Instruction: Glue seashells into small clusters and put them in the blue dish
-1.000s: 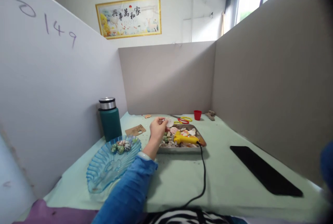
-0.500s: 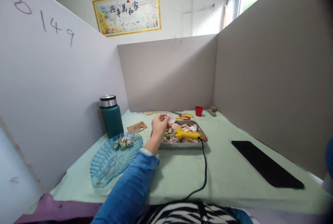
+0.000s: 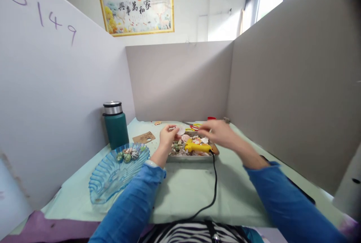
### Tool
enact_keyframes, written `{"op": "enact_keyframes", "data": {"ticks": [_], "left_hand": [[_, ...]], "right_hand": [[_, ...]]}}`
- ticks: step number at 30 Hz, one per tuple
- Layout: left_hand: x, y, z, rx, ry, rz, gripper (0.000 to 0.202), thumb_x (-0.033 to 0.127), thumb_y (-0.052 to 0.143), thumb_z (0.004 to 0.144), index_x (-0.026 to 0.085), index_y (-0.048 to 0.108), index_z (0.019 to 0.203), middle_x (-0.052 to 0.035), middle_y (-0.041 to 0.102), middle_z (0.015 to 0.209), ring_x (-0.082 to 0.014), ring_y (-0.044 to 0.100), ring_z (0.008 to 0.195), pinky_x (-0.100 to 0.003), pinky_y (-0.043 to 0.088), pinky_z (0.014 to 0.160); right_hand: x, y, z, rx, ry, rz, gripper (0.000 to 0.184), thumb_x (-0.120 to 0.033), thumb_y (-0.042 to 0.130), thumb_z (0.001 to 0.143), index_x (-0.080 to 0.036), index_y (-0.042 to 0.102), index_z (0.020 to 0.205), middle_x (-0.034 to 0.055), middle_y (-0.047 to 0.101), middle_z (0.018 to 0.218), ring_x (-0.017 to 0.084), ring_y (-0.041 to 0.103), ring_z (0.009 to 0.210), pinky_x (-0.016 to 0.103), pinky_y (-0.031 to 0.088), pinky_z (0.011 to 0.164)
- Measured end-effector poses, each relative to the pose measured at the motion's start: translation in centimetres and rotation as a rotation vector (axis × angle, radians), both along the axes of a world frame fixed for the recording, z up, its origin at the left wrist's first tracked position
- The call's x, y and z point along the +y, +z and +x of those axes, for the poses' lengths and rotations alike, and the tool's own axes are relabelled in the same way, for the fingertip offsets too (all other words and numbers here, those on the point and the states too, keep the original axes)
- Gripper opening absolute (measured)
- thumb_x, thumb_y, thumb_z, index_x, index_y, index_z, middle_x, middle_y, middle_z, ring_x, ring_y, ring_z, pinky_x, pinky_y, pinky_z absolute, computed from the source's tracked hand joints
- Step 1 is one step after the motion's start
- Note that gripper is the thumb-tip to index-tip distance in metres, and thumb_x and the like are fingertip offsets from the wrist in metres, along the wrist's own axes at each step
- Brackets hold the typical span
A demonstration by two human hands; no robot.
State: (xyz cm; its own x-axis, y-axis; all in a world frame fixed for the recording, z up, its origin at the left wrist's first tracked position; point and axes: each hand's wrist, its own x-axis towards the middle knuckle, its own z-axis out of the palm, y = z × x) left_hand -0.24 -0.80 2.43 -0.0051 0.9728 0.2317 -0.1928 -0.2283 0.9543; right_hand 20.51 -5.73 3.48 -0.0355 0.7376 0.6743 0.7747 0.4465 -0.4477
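My left hand is closed in a pinch on a pale round shell, held above the left end of a metal tray. The tray holds several shells and a yellow glue gun whose black cord runs toward me. My right hand reaches over the tray from the right, just above the glue gun. It is smeared by motion, so its fingers are unclear. A blue glass dish with several small shells sits at the left.
A green flask stands by the left partition, with a brown card tag beside it. Red and yellow scissors and a red cup lie behind the tray. A black flat strip lies at the right. Partitions wall three sides.
My right arm has come into view from the right and reached over the tray. The left hand still holds the shell in about the same place.
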Motion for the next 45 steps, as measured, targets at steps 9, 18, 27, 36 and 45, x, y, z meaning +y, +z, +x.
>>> {"op": "enact_keyframes", "data": {"ticks": [9,18,27,36,45], "left_hand": [[0.4,-0.8,0.5,0.041,-0.156,0.141,0.041,0.040,0.081,0.061,0.016,0.060,0.086,0.0030,0.061,0.055,-0.0099,0.055,0.042,-0.020,0.043,0.044],[0.1,-1.0,1.0,0.007,-0.199,0.090,0.038,0.035,0.083,0.058,0.013,0.064,0.083,0.0015,0.062,0.059,-0.0100,0.056,0.044,-0.021,0.045,0.045],[-0.3,-1.2,1.1,-0.020,-0.328,-0.016,0.039,0.037,0.085,0.063,0.014,0.061,0.084,-0.0020,0.066,0.067,-0.0116,0.062,0.049,-0.022,0.050,0.050],[-0.7,-1.3,1.3,-0.061,-0.320,0.034,0.047,0.043,0.087,0.058,0.014,0.061,0.084,-0.0018,0.066,0.067,-0.0120,0.063,0.050,-0.023,0.053,0.052],[-0.7,-1.4,1.5,-0.023,-0.297,0.099,0.051,0.049,0.085,0.055,0.014,0.063,0.085,-0.0009,0.066,0.064,-0.0126,0.062,0.048,-0.025,0.052,0.052]], "right_hand": [[2.4,-1.6,-3.6,0.241,0.105,-0.031,0.026,-0.038,0.057,0.086,-0.019,0.068,0.100,0.0045,0.074,0.085,0.018,0.066,0.073,0.029,0.050,0.068],[2.3,-3.5,-4.3,0.398,0.111,-0.017,0.027,-0.043,0.053,0.086,-0.020,0.065,0.079,0.0007,0.065,0.068,0.015,0.059,0.056,0.026,0.046,0.057],[1.4,-3.3,-4.6,0.368,0.059,0.048,0.029,-0.043,0.051,0.087,-0.021,0.058,0.070,-0.0004,0.057,0.063,0.015,0.052,0.058,0.025,0.040,0.057],[1.5,-3.8,-4.3,0.307,0.065,0.135,0.027,-0.037,0.051,0.089,-0.020,0.058,0.069,-0.0010,0.055,0.063,0.015,0.050,0.062,0.026,0.037,0.062],[1.5,-3.8,-4.0,0.291,0.081,0.167,0.027,-0.035,0.053,0.089,-0.020,0.059,0.067,-0.0009,0.055,0.062,0.015,0.050,0.061,0.028,0.037,0.063]]}}
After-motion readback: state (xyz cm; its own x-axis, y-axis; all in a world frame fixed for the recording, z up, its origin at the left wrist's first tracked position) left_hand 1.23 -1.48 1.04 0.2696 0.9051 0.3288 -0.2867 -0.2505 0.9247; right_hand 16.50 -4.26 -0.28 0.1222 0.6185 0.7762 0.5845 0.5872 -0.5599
